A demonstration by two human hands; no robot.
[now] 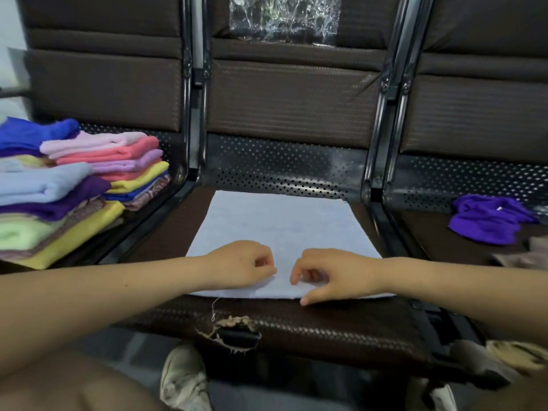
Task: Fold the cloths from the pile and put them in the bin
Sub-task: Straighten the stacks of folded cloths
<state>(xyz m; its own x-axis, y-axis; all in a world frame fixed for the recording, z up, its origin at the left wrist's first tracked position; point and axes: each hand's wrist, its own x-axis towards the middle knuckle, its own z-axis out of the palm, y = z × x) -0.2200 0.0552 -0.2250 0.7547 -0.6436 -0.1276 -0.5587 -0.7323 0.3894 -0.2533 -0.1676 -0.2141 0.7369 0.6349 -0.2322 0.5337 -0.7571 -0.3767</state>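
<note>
head | pale blue cloth (281,229) flat on middle seat (341,324) | left hand (241,265) and right hand (329,275) curled, pinching its near edge | folded stack (89,173) left seat | purple cloth (489,219) right seat | no legible writing

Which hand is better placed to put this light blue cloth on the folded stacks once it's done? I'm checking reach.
Probably the left hand: the folded stacks sit on the seat to its side, while the right hand would have to cross over the light blue cloth. Both hands rest near its front edge.
</note>
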